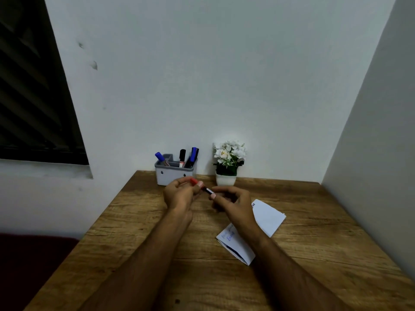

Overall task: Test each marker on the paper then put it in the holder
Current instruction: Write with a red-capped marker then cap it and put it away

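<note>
Paper [268,217]: a white folded sheet lying on the wooden table [157,254], taken here as the landmark. Blue scribbles are seen on its near flap; part of it is hidden under the right forearm.

Right hand [233,202]: held just above and to the left of the paper, fingers curled round the body of a marker [207,190], gripped near its dark middle part.

Left hand [179,194]: held further left of the paper, fingers pinched on the red cap [193,181] at the marker's far end. Whether the cap is seated or already parted from the body cannot be told.

Step in hand, as judged: the red-capped marker is being uncapped for testing or recapped after it; no red mark is made out on the paper, so uncapping is thought more likely.

Next move, if so: the cap is to be drawn clear, and the tip brought right and down onto a bare part of the paper.

Holder [175,175]: a grey compartmented box beyond and left of the paper, against the wall, with blue and black markers already stood in it.

Potted white flowers [228,160]: beyond the paper, just right of the holder.
</note>
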Demonstrator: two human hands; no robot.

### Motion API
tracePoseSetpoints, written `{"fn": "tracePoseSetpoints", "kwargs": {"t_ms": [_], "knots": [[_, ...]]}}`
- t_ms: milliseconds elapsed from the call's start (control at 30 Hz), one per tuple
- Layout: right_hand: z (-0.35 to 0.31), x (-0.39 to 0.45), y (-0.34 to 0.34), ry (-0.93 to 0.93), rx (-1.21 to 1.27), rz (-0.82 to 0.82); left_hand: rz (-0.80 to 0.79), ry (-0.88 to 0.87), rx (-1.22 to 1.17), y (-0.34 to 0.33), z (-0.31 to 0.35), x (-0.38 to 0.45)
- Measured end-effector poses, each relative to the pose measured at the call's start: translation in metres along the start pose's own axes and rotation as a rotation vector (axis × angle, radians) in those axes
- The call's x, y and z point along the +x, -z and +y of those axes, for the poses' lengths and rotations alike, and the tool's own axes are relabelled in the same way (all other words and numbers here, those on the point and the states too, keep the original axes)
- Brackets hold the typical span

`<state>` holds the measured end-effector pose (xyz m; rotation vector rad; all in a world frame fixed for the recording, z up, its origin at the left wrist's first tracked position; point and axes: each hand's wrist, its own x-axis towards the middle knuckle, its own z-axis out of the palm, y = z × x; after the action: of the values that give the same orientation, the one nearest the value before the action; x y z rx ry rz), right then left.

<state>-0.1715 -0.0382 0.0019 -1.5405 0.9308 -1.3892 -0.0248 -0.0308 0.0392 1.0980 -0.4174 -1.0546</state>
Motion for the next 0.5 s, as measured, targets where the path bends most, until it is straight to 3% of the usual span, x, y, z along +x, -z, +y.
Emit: {"fn": "tracePoseSetpoints", "kwargs": {"t_ms": [267, 500], "knots": [[-0.002, 0.049, -0.056, 0.173, -0.447, -0.093, -0.073, -0.541, 0.418, 0.023, 0.033, 0.026], [-0.022, 0.108, -0.095, 0.330, -0.558, -0.034, -0.077, -0.757, 0.620, 0.026, 0.068, 0.059]]}}
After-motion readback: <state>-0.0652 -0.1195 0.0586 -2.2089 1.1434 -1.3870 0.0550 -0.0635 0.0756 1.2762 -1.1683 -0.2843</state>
